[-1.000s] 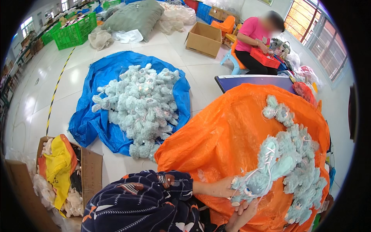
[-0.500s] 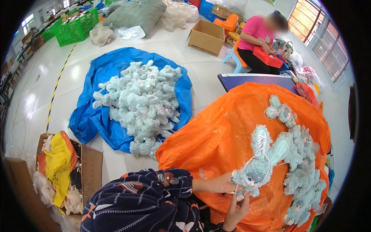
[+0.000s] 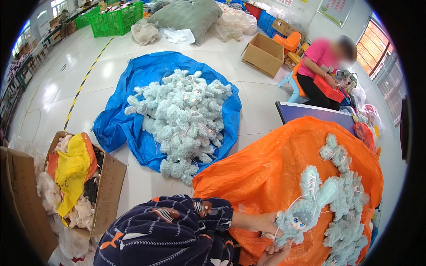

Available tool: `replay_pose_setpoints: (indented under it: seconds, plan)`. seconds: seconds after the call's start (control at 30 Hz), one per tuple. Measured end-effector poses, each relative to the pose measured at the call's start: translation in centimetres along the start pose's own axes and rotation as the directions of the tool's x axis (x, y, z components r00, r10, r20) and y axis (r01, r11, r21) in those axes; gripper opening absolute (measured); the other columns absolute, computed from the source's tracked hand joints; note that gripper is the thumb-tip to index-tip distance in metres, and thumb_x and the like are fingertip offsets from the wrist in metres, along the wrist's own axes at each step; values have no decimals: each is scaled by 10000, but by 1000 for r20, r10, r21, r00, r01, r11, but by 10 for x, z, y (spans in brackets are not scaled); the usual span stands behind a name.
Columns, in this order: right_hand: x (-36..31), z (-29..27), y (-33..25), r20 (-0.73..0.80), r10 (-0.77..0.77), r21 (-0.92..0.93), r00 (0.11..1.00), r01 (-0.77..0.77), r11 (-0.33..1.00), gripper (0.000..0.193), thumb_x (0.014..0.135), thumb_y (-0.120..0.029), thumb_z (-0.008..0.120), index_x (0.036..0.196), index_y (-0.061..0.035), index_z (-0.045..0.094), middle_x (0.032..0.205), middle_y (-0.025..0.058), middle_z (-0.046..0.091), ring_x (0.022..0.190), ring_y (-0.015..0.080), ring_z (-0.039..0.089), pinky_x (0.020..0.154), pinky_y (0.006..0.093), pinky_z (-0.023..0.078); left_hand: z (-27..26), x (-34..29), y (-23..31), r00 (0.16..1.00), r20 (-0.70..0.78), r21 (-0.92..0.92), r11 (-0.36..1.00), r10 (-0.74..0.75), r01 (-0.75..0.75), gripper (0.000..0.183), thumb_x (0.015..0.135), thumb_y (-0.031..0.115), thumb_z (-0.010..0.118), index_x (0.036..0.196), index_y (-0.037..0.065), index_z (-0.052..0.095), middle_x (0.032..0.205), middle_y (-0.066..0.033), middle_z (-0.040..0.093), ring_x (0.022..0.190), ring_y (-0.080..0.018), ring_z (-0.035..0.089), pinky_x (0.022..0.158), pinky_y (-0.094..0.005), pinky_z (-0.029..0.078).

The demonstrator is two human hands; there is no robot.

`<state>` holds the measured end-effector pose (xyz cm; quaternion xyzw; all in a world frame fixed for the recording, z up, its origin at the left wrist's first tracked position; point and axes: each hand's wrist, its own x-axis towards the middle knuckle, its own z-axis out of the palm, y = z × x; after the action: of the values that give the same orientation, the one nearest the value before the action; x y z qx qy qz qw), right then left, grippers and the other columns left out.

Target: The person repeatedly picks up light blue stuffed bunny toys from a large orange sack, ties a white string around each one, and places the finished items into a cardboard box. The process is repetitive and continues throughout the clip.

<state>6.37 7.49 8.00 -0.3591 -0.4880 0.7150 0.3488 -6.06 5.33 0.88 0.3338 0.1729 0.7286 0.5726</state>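
A pale blue plush doll [image 3: 293,226] with long rabbit ears and a blue-eyed face lies tilted over the orange sheet [image 3: 257,164], its ears pointing away from me. A thin pale cord crosses its head and laces one ear. My left hand [image 3: 269,222] comes in from the left and is closed on the doll's side, fingers partly hidden behind the fur. Below it, my right hand [image 3: 276,255] pinches the lower end of the doll, near its feet. Along the right part of the sheet lie several similar plush dolls [image 3: 348,221].
A heap of pale blue plush dolls [image 3: 186,115] rests on a blue sheet [image 3: 113,117]. At the left stands a carton [image 3: 111,190] of toys and yellow cloth [image 3: 75,173]. A seated person [image 3: 317,66] works at the far right beside a cardboard box [image 3: 264,55]. Green crates [image 3: 117,20] stand far left.
The whole view has swung, so the surroundings sit further right and lower. Both hands keep hold of the plush doll; my right hand's fingers have closed in more at its lower end.
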Motion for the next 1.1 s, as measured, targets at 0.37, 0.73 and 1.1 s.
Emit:
replay_pose_setpoints:
  seconds: [0.37, 0.73, 1.1]
  plan:
    - [0, -5, 14, 149, -380, -553, 913, 395, 733, 205, 839, -86, 514, 1013, 15, 473, 887, 101, 525, 716, 149, 478, 633, 246, 414, 13, 9, -3, 949, -132, 304, 923, 287, -237, 314, 802, 124, 583, 1064, -1, 463, 876, -29, 558, 748, -95, 515, 645, -234, 439]
    - [0, -28, 7, 199, 239, 365, 950, -299, 882, 262, 877, -304, 486, 1046, -113, 426, 588, -43, 303, 479, 62, 290, 448, 196, 296, 2, -1, 4, 991, -45, -69, 990, -123, 120, 321, 836, 163, 557, 1110, 39, 443, 806, 11, 541, 625, -37, 462, 491, -178, 376]
    - [7, -26, 1, -33, -24, -98, 999, 20, 995, 216, 867, -258, 438, 993, -84, 471, 694, 25, 514, 527, 117, 442, 475, 225, 374, 34, 2, 9, 996, -56, 204, 977, 73, -60, 344, 793, 125, 589, 1095, 26, 456, 856, -29, 569, 607, -89, 507, 514, -219, 427]
